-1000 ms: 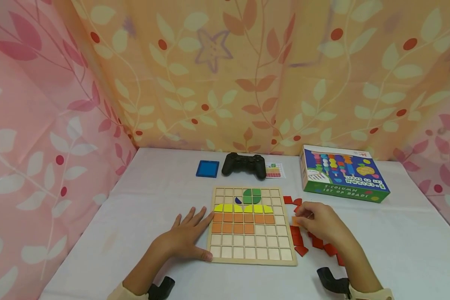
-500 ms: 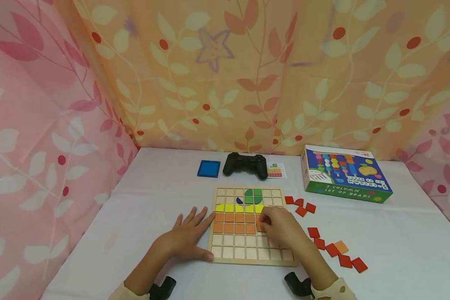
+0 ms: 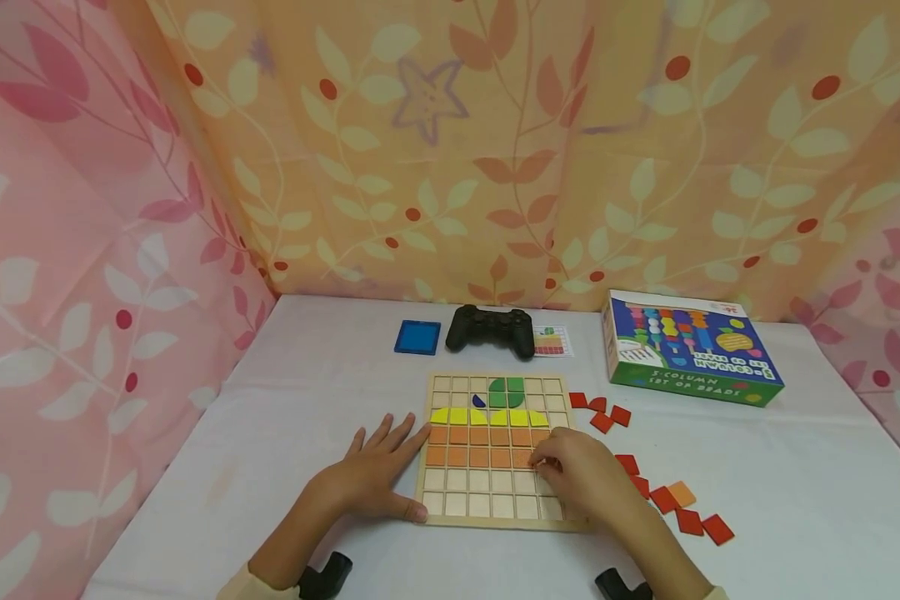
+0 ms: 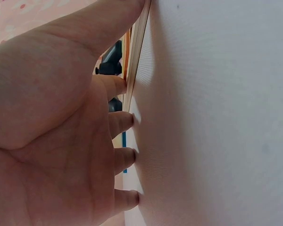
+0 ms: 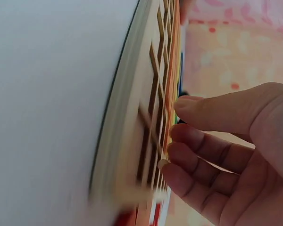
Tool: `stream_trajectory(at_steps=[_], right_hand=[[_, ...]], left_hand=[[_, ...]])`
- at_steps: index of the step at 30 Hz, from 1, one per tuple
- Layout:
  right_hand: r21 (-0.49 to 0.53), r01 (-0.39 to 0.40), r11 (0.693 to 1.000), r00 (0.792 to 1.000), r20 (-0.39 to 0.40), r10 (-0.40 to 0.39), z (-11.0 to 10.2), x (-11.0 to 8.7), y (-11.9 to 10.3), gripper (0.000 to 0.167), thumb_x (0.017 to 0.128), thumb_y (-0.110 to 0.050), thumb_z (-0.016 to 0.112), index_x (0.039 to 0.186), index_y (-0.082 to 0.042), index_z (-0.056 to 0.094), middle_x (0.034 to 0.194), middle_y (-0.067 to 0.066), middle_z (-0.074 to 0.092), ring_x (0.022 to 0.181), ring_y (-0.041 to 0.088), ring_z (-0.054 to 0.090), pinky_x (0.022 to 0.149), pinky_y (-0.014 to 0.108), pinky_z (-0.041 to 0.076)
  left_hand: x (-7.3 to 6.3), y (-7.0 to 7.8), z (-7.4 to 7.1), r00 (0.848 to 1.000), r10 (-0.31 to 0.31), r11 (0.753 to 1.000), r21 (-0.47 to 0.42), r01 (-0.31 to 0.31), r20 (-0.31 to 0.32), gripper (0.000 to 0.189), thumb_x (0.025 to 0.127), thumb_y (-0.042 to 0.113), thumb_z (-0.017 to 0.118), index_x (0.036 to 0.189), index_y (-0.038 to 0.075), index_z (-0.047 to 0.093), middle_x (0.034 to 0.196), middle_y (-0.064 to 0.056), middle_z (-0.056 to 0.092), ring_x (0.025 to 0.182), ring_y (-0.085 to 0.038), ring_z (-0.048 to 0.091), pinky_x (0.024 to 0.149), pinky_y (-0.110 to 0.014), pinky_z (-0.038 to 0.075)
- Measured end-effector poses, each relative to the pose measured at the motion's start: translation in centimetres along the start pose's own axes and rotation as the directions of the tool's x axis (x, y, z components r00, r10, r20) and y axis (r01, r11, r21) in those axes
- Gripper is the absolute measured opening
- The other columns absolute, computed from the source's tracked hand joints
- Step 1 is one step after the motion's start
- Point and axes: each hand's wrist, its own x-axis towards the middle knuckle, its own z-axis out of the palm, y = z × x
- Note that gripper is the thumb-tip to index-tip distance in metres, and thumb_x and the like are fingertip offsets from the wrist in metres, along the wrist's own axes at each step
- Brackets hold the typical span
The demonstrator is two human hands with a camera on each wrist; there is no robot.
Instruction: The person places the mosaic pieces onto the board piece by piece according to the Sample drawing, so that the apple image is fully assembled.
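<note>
A wooden grid board lies on the table, with green, blue, yellow and orange tiles set in its upper rows. My left hand lies spread against the board's left edge, the thumb at the lower left corner. In the left wrist view its fingertips come down on the white cloth. Over the board's right side, my right hand has its fingertips at an orange tile, the rightmost in the lower orange row. The right wrist view shows a gap between its thumb and bent fingers, nothing between them.
Loose red tiles and an orange tile lie right of the board; the right forearm covers part of that area. Behind stand a blue square tray, a black game controller, a pattern card and a toy box.
My right hand has carried an orange tile from beside the board leftward into the lower orange row, then drawn back slightly right. My left hand has stayed at the board's edge.
</note>
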Motion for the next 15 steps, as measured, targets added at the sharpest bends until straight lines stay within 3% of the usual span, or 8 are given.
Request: stream_trajectory(at_steps=[8, 15], right_hand=[[-0.028, -0.143, 0.989, 0.989, 0.017, 0.144, -3.8, -2.6, 4.9, 0.014, 0.084, -0.003, 0.078, 0.094, -0.011, 0.079, 0.079, -0.003, 0.061, 0.073, 0.017, 0.053, 0.067, 0.035, 0.052], [-0.112, -0.278, 0.954, 0.946, 0.139, 0.293, -7.2, -5.0, 10.1, 0.027, 0.085, -0.016, 0.079, 0.11, -0.008, 0.073, 0.095, 0.007, 0.064, 0.084, 0.022, 0.058, 0.073, 0.051, 0.056]], left_hand=[[0.0, 0.1, -0.2, 1.0, 0.008, 1.0, 0.004, -0.008, -0.002, 0.118, 0.066, 0.074, 0.077, 0.161, 0.025, 0.026, 0.166, -0.007, 0.017, 0.152, -0.037, 0.003, 0.114, -0.067, 0.005], [0.0, 0.2, -0.2, 1.0, 0.001, 1.0, -0.002, -0.001, -0.003, 0.118, 0.066, 0.072, 0.078, 0.161, 0.025, 0.026, 0.167, -0.006, 0.016, 0.152, -0.036, 0.003, 0.115, -0.066, 0.004]])
